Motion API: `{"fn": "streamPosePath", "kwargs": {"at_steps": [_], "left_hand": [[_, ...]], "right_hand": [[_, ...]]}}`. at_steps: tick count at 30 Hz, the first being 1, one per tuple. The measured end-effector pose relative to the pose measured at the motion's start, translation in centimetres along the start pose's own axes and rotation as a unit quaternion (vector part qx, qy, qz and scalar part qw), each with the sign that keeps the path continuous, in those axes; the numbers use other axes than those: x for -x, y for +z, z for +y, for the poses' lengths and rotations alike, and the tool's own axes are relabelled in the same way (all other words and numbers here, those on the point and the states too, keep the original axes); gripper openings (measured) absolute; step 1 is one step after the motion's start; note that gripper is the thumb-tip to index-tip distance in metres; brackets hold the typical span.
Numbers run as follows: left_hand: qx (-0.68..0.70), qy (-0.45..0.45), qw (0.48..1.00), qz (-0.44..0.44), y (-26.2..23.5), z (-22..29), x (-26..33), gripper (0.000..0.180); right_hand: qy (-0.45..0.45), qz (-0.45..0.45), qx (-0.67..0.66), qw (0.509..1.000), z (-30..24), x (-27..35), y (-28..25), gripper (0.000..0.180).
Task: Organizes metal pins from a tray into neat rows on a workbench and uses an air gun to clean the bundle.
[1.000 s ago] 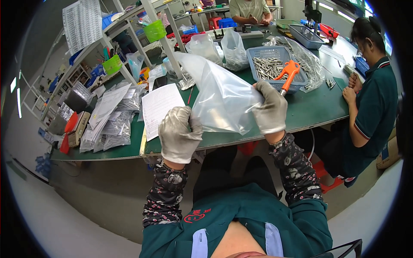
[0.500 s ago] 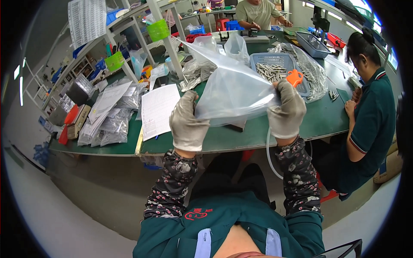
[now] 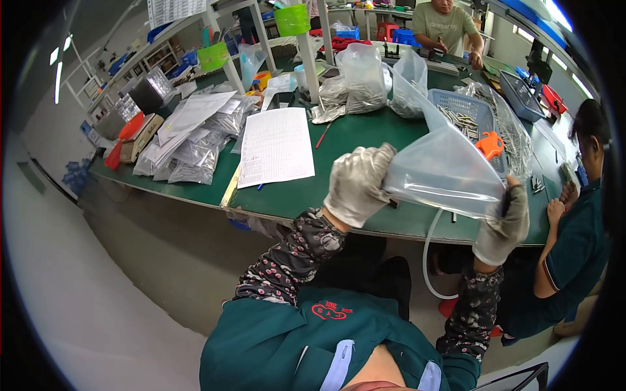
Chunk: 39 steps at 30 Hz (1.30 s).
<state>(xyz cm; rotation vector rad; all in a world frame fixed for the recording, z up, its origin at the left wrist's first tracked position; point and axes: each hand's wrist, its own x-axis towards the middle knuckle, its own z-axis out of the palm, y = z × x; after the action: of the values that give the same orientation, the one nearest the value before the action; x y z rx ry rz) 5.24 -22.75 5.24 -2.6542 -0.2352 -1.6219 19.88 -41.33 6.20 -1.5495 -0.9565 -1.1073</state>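
A clear plastic bag is stretched between my two gloved hands above the front edge of the green table. My left hand is closed on the bag's left side. At the opposite side, my right hand pinches its corner, lower and nearer to me. Behind the bag, a blue-grey plastic basket holds many small metal pins. An orange air gun lies at the basket's near side, partly covered by the bag's edge.
A printed sheet lies on the table, left of my hands. Farther left are bagged parts under papers. More filled bags stand at the back. A co-worker sits at right; another person works across the table.
My view has turned left, so the table things sit farther right in the picture. The bag is still held between both hands, its right end now lower and tilted toward me.
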Motion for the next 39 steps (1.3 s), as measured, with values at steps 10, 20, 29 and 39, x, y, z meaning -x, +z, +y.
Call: {"fn": "streamPosePath", "kwargs": {"at_steps": [10,20,29,39], "left_hand": [[0.136,-0.139,0.977,-0.087,-2.8,-2.7,4.5,0.06],[0.124,-0.197,0.965,-0.124,-7.4,-12.8,9.9,0.073],[0.078,-0.291,0.952,-0.059,-8.0,-20.5,11.2,0.051],[0.01,-0.251,0.968,-0.011,-10.3,-25.3,10.8,0.044]], "right_hand": [[-0.087,-0.082,-0.041,0.992,-4.3,-2.2,3.2,0.037],[-0.157,-0.091,-0.079,0.98,-8.0,-4.6,14.9,0.034],[-0.128,-0.445,0.081,0.882,-10.6,-1.8,22.1,0.054],[-0.225,-0.314,-0.187,0.903,-16.2,-4.6,13.9,0.035]]}}
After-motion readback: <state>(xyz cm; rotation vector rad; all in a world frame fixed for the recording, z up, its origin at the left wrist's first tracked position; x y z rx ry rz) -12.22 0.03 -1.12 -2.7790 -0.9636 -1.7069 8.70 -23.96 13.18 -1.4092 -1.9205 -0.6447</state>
